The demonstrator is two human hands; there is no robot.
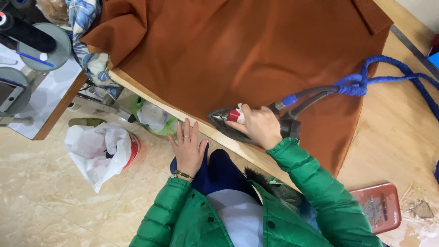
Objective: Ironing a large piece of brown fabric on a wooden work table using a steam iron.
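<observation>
A large rust-brown cloth (247,50) lies spread over a wooden table (151,98). My right hand (258,126) grips the handle of a dark steam iron (228,123) with a red button, which rests on the cloth near the table's front edge. A blue-wrapped hose (388,75) runs from the iron's rear across the table to the right. My left hand (187,146) hangs flat with fingers spread, just below the table edge, holding nothing. Both arms wear green puffer sleeves.
A white plastic bag in a red bucket (103,151) stands on the tiled floor at left, with a green bag (153,119) under the table. A sewing machine table (32,68) sits far left. A red rusty tray (377,206) lies at lower right.
</observation>
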